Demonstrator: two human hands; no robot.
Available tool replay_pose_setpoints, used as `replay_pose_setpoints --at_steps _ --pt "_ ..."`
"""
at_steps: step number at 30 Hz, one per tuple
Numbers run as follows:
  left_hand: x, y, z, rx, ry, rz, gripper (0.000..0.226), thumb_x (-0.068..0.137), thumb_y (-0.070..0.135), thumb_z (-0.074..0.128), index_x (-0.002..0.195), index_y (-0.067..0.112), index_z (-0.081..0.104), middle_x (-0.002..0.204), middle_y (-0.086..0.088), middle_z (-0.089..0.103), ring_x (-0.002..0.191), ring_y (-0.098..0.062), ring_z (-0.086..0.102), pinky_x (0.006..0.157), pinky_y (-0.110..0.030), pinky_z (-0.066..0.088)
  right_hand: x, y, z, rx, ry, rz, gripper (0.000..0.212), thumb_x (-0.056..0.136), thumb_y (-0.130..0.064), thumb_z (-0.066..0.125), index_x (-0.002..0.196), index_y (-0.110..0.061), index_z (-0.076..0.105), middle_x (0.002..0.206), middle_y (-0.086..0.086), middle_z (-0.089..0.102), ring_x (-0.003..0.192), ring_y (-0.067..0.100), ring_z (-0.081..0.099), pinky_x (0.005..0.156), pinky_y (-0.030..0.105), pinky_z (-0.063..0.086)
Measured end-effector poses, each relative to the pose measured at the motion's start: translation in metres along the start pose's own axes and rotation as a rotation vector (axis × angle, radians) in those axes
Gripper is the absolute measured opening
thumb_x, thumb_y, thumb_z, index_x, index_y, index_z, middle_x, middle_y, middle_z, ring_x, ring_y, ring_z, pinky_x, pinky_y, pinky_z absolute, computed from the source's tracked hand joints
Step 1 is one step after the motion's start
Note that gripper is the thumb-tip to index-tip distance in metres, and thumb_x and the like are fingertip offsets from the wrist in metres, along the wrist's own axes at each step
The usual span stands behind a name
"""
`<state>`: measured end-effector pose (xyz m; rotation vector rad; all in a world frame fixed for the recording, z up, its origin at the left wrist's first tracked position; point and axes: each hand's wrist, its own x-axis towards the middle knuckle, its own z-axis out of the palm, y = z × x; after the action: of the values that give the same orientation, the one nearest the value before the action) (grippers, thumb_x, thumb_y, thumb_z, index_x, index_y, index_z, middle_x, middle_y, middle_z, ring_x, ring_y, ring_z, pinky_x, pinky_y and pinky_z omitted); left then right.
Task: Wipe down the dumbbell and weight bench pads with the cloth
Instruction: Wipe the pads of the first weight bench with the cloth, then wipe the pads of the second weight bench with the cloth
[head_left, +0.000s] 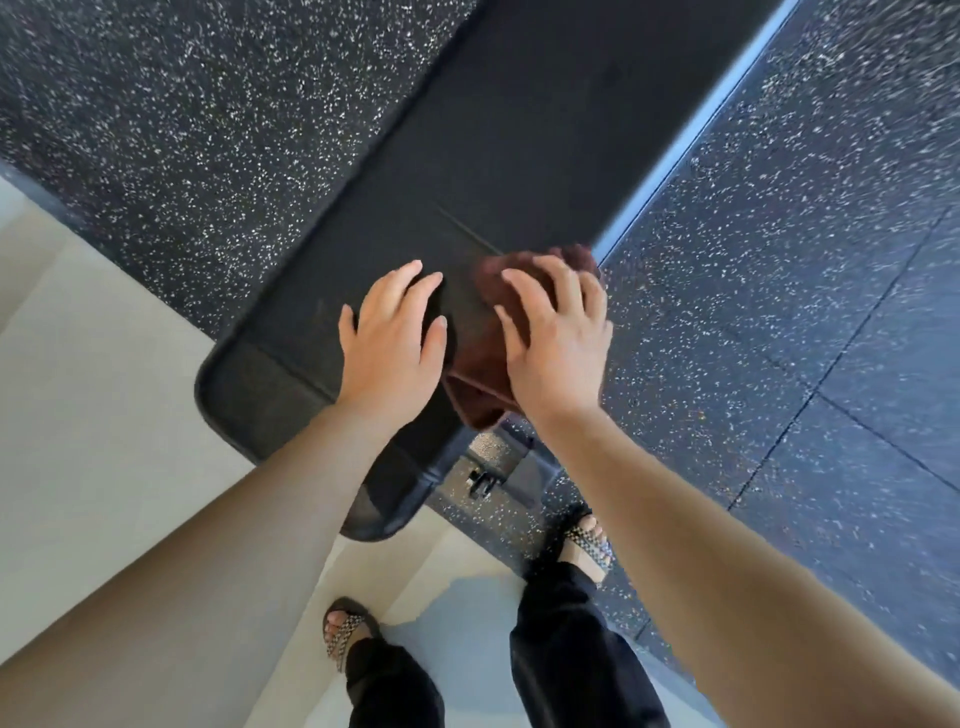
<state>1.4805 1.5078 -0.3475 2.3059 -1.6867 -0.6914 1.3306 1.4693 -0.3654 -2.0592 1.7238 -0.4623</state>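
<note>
Nearest, below the near end of the bench pad (519, 156), a person stands in black trousers (561, 649) and patterned sandals (345, 631), one foot on the pale floor (104, 389) and the other by the pad's near right corner. A speckled metal frame (491, 462) shows under that same end.

Both bare forearms reach onto the near part of the pad. The left grip (389, 338) is released: the hand lies flat, palm down, fingers straight and slightly spread, resting directly on the pad's black surface and holding nothing. Just to its right, the right grip (558, 343) is also released, its fingers spread and pressed down on top of a dark brown cloth (480, 384) rather than curled round it. The cloth lies bunched on the pad at its right edge, with one end hanging past the near edge.

Beyond the hands, a seam (467, 228) crosses the pad, which runs away to the upper right. Dark speckled rubber flooring (208, 130) lies on both sides of it.
</note>
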Motion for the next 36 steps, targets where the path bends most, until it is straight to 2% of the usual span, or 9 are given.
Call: replay_pose_setpoints --at_steps 3,6,13,19,23,25,30,36 --pt "0.000 0.011 -0.013 0.004 -0.043 0.019 0.042 0.096 0.023 0.043 0.138 0.018 0.041 0.148 0.002 0.034 0.138 -0.016 0.028 0.109 -0.057 0.023 -0.027 0.005 -0.010 0.034 -0.103 -0.018 0.029 0.090 -0.032 0.059 0.119 -0.028 0.060 0.130 -0.001 0.052 0.118 0.031 0.042 0.080 0.052 0.049" --pt "-0.007 0.017 -0.035 0.009 -0.108 0.086 0.042 0.097 0.023 0.043 0.138 0.017 0.041 0.148 0.000 0.036 0.137 -0.017 0.030 0.109 -0.053 0.026 -0.048 0.007 -0.032 0.058 -0.178 0.064 0.029 0.091 -0.034 0.057 0.119 -0.028 0.060 0.130 -0.001 0.052 0.119 0.031 0.042 0.084 0.053 0.048" --pt "-0.037 0.043 -0.095 -0.009 -0.258 0.345 0.042 0.096 0.020 0.044 0.138 0.013 0.043 0.145 -0.004 0.041 0.134 -0.020 0.035 0.111 -0.040 0.028 -0.086 -0.030 -0.099 0.019 -0.146 0.278 0.032 0.091 -0.034 0.056 0.122 -0.028 0.057 0.132 -0.003 0.050 0.119 0.030 0.041 0.088 0.051 0.046" --pt "-0.090 0.075 -0.175 0.050 -0.409 0.593 0.043 0.096 0.022 0.045 0.138 0.013 0.044 0.146 -0.006 0.041 0.134 -0.023 0.035 0.111 -0.044 0.028 -0.126 -0.104 -0.175 0.142 -0.012 0.537 0.033 0.092 -0.035 0.053 0.123 -0.026 0.056 0.129 -0.002 0.050 0.112 0.029 0.044 0.092 0.043 0.042" --pt "-0.114 0.103 -0.228 0.022 -0.411 0.719 0.042 0.095 0.020 0.048 0.137 0.012 0.045 0.144 -0.005 0.042 0.134 -0.022 0.036 0.110 -0.036 0.024 -0.158 -0.138 -0.233 0.219 0.110 0.614 0.029 0.091 -0.032 0.055 0.119 -0.025 0.057 0.124 -0.001 0.054 0.109 0.029 0.049 0.097 0.038 0.039" --pt "-0.119 0.107 -0.236 0.015 -0.405 0.706 0.043 0.095 0.022 0.047 0.138 0.014 0.044 0.145 -0.003 0.041 0.135 -0.019 0.034 0.111 -0.034 0.022 -0.171 -0.144 -0.244 0.238 0.117 0.613 0.027 0.090 -0.028 0.058 0.116 -0.023 0.059 0.119 0.000 0.056 0.105 0.029 0.052 0.096 0.038 0.040" --pt "-0.149 0.163 -0.266 -0.008 -0.455 0.879 0.044 0.096 0.025 0.044 0.140 0.018 0.041 0.148 0.001 0.038 0.137 -0.016 0.030 0.113 -0.035 0.022 -0.227 -0.160 -0.309 0.229 0.294 0.666 0.028 0.089 -0.026 0.060 0.116 -0.020 0.061 0.116 0.001 0.058 0.103 0.029 0.054 0.095 0.039 0.042" --pt "-0.204 0.252 -0.251 0.023 -0.606 1.084 0.046 0.097 0.030 0.039 0.142 0.023 0.035 0.151 0.006 0.030 0.139 -0.011 0.023 0.115 -0.039 0.020 -0.288 -0.136 -0.362 0.235 0.491 0.815 0.027 0.090 -0.028 0.060 0.116 -0.023 0.061 0.115 -0.001 0.058 0.103 0.027 0.053 0.094 0.034 0.040"
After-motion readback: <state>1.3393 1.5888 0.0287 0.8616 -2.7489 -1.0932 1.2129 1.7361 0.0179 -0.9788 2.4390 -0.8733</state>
